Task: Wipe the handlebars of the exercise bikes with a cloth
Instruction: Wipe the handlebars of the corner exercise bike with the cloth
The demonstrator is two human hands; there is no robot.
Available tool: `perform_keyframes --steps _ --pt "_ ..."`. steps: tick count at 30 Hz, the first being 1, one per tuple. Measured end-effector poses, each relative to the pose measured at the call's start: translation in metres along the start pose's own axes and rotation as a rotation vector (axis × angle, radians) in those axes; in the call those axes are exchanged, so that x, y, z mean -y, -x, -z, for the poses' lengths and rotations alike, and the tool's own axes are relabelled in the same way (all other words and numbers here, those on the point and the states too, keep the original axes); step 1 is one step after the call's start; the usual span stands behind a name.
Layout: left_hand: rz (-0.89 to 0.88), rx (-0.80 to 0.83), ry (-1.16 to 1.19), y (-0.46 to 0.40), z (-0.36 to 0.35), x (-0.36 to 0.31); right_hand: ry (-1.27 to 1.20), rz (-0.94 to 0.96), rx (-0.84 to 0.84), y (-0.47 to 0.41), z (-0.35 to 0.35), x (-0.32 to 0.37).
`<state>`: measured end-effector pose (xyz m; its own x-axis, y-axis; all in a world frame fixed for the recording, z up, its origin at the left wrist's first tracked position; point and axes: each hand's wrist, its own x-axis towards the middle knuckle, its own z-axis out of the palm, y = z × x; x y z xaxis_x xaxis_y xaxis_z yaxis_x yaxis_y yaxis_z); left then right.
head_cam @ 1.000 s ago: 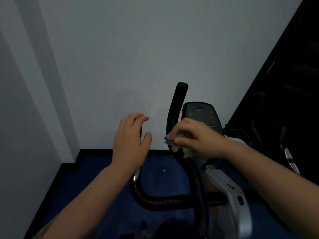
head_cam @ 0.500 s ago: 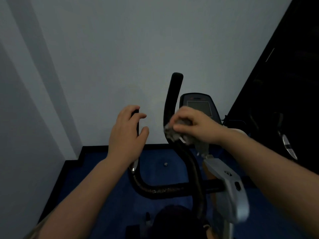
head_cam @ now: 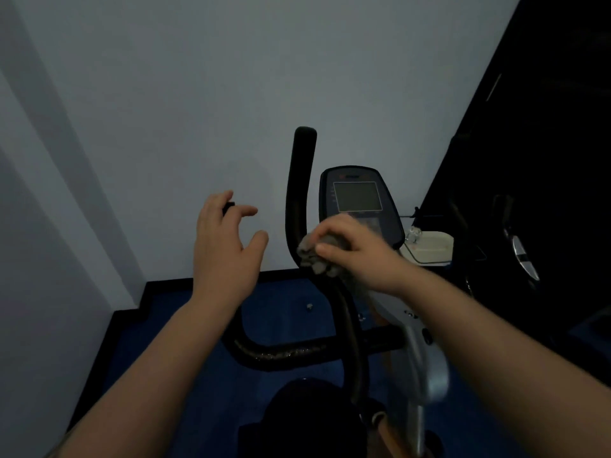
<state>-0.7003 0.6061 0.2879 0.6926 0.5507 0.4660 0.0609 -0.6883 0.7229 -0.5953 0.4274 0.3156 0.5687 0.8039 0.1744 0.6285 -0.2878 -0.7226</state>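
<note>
The right hand (head_cam: 353, 249) is gripping a crumpled grey cloth (head_cam: 317, 256), fingers curled over it, and is pressing it against the right handlebar (head_cam: 299, 193) of the exercise bike at about the middle of the bar's upright run. That black bar is running nearly vertically from the cloth up to its rounded tip, and below the cloth it is curving down toward the crossbar (head_cam: 284, 353) near the bottom of the view, so the unwiped length above is lying straight up along the bar from the hand; the next stroke looks like a slide upward along that axis. The left hand (head_cam: 224, 246) is hanging open with spread, slightly bent fingers around the top of the left handlebar (head_cam: 228, 206), whose black end is peeking out between the fingers; whether it is touching the bar cannot be told. The right hand is clearly the nearer one to the work. The console (head_cam: 358, 196) with its grey screen is standing just beside the right handlebar, behind the right hand's knuckles, and could be brushed by a wide stroke. Beyond are a pale wall (head_cam: 198, 94) and a blue floor (head_cam: 185, 325); the dark area at the right is too dim to read.
</note>
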Motion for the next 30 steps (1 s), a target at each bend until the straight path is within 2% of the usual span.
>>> perform_keyframes --steps 2,5,8,10,11,12,14,17,23,30 --pt "0.018 0.017 0.052 0.017 0.004 -0.013 -0.086 -0.04 -0.078 -0.001 -0.02 -0.004" --pt "0.015 0.145 0.137 0.06 0.009 -0.031 -0.016 0.019 -0.074 0.025 -0.02 -0.014" --pt "0.056 0.294 0.159 0.099 0.013 -0.039 0.128 0.021 0.091 0.055 0.001 -0.011" --pt "0.043 0.352 0.059 0.114 0.012 -0.04 0.225 -0.013 0.246 0.054 0.016 -0.005" --pt "0.026 0.368 -0.011 0.119 0.012 -0.039 0.262 -0.006 0.254 0.047 0.019 -0.001" --pt "0.015 0.38 -0.082 0.123 0.011 -0.037 0.283 0.007 0.204 0.039 0.018 0.002" --pt "0.001 0.396 -0.216 0.131 0.009 -0.035 0.261 -0.007 -0.008 0.03 0.003 0.007" --pt "0.007 0.406 -0.281 0.142 0.009 -0.034 0.195 -0.081 -0.268 0.058 -0.032 0.003" --pt "0.024 0.38 -0.216 0.144 0.01 -0.035 0.051 -0.105 -0.378 0.154 -0.07 -0.001" --pt "-0.06 0.374 -0.264 0.144 0.007 -0.033 0.06 -0.146 -0.547 0.122 -0.074 -0.003"
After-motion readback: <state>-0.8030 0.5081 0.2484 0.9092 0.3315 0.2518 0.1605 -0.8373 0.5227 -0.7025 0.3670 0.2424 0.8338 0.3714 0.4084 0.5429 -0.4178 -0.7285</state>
